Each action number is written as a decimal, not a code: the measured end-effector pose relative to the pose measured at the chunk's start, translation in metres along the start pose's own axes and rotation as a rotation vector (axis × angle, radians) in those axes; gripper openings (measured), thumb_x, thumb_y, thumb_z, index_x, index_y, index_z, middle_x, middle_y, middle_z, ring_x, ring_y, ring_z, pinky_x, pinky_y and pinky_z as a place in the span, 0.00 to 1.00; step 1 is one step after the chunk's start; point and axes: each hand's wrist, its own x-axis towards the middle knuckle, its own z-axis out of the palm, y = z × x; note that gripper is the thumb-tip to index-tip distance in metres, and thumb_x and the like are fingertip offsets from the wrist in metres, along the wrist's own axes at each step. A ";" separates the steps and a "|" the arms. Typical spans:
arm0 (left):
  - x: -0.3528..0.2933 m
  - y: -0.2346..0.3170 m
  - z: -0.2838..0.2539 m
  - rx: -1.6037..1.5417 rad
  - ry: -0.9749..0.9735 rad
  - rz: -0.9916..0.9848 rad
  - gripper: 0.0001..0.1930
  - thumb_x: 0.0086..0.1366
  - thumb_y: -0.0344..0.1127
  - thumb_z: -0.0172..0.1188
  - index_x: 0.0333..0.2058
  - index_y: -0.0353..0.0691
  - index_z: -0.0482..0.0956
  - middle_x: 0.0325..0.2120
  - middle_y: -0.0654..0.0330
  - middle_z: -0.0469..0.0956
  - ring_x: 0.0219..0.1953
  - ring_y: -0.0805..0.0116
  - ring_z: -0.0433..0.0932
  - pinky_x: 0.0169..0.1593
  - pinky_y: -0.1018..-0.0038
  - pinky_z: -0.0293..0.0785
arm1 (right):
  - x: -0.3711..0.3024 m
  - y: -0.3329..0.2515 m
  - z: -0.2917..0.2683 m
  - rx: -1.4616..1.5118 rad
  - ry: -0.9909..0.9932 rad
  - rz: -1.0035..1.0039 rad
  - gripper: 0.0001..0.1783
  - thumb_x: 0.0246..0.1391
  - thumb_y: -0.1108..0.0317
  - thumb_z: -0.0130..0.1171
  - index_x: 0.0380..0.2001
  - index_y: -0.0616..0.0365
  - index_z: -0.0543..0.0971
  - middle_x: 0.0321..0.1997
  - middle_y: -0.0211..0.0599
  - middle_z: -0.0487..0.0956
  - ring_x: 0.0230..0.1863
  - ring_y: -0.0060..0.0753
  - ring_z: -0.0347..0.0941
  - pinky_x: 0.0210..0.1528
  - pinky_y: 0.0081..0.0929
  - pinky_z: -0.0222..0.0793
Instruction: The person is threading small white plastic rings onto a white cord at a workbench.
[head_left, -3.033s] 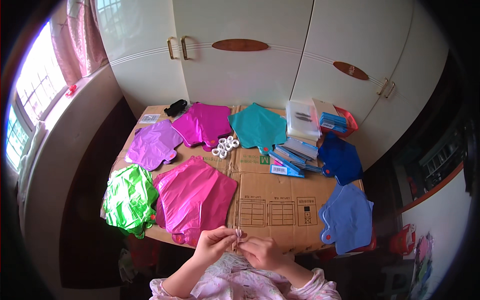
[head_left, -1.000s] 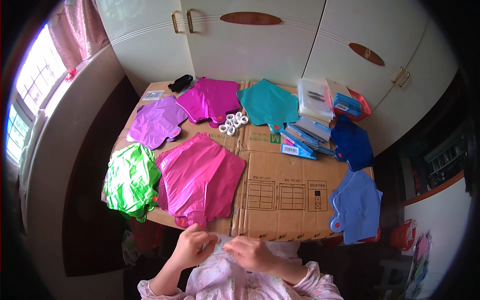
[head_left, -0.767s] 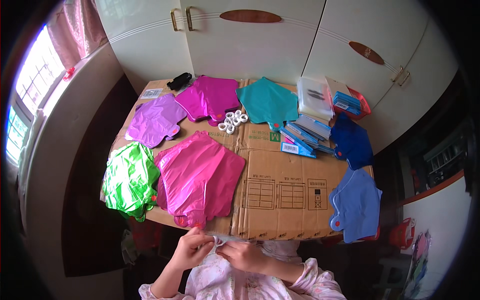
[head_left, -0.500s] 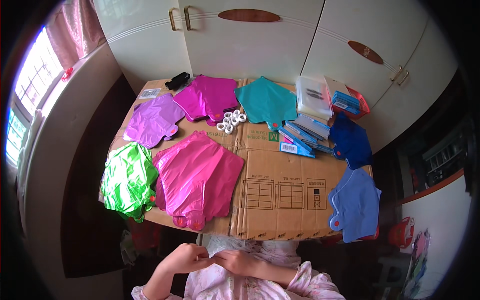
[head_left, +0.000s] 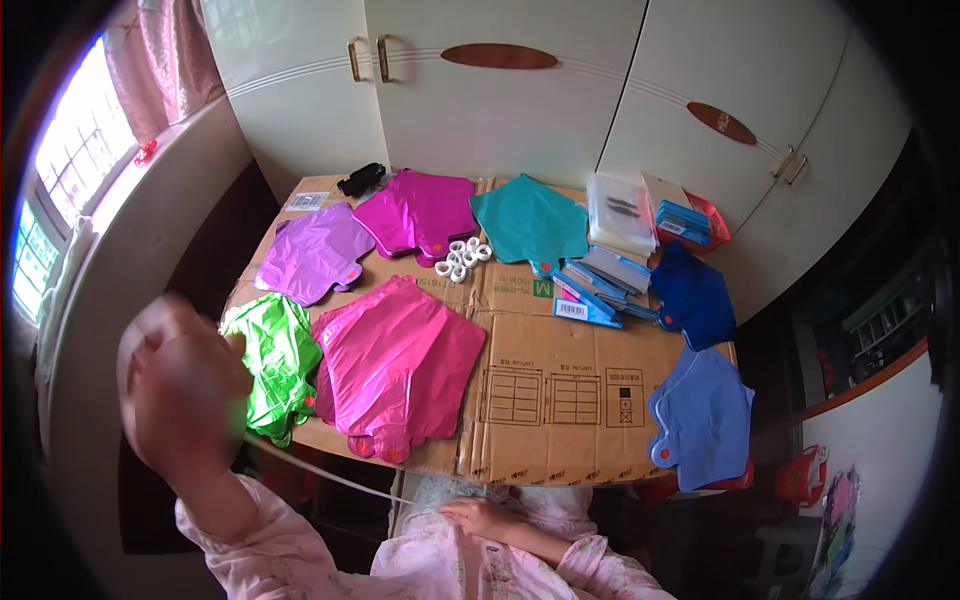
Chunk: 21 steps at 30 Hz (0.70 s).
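Fingers of the left hand (head_left: 185, 395) are curled in tightly, clenched on a white cord (head_left: 322, 475), though motion blur hides their exact grip. This hand is raised at the left, before the near left corner of the worktop (head_left: 560, 345), and covers part of the view of a crumpled bright green foil piece (head_left: 275, 365). From its lower edge the cord runs in a slight sag down to the lap, reaching close to the right hand (head_left: 480, 515). That hand rests low against the patterned pink clothing (head_left: 430, 550), just off the near edge; whether its fingers grip the cord, I cannot tell.

Cardboard with printed tables covers the worktop. Beside the green foil lies a large pink foil stack (head_left: 400, 365), its rounded tabs at the near edge. Behind these are a lilac stack (head_left: 312, 250), a magenta stack (head_left: 420, 212) and a teal stack (head_left: 530, 222), with a small cluster of white rings (head_left: 463, 259) between the last two, slightly nearer. To the right, blue-and-white packets (head_left: 605, 285) lie fanned out in front of clear plastic sleeves (head_left: 620, 218) and a red basket (head_left: 712, 220). A dark blue stack (head_left: 695, 300) and a light blue stack (head_left: 705, 415) line the right edge.
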 end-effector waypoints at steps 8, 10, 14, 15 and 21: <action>0.094 0.070 -0.015 0.368 0.219 0.161 0.17 0.59 0.40 0.55 0.37 0.30 0.68 0.33 0.55 0.71 0.33 0.65 0.71 0.34 0.73 0.66 | -0.009 0.010 0.006 -0.055 0.026 -0.058 0.11 0.50 0.69 0.56 0.38 0.58 0.78 0.38 0.39 0.78 0.38 0.36 0.76 0.39 0.27 0.72; 0.100 0.065 -0.004 0.602 0.156 0.151 0.16 0.57 0.39 0.57 0.34 0.30 0.69 0.30 0.56 0.71 0.31 0.67 0.70 0.32 0.74 0.65 | -0.004 -0.009 -0.006 -0.092 0.053 -0.074 0.11 0.50 0.68 0.57 0.38 0.57 0.78 0.39 0.37 0.78 0.37 0.35 0.76 0.39 0.27 0.72; 0.065 0.039 0.047 0.924 -0.135 -0.029 0.14 0.53 0.37 0.62 0.28 0.31 0.71 0.26 0.58 0.71 0.28 0.71 0.70 0.28 0.75 0.62 | 0.005 -0.105 -0.070 -0.085 0.187 -0.277 0.19 0.48 0.67 0.57 0.46 0.55 0.72 0.42 0.37 0.75 0.37 0.38 0.75 0.38 0.28 0.72; 0.060 0.015 0.055 0.900 -0.270 -0.121 0.14 0.52 0.37 0.63 0.27 0.31 0.71 0.25 0.59 0.71 0.27 0.72 0.69 0.27 0.76 0.61 | 0.009 -0.119 -0.087 -0.064 0.346 -0.340 0.21 0.48 0.66 0.58 0.47 0.55 0.71 0.43 0.37 0.75 0.36 0.36 0.75 0.37 0.26 0.72; 0.002 -0.089 0.058 0.553 -0.516 -0.476 0.10 0.57 0.34 0.62 0.26 0.33 0.72 0.22 0.62 0.73 0.24 0.78 0.69 0.25 0.79 0.65 | 0.053 -0.162 -0.136 0.318 0.329 -0.245 0.29 0.50 0.62 0.59 0.54 0.57 0.62 0.37 0.32 0.73 0.31 0.20 0.70 0.33 0.17 0.65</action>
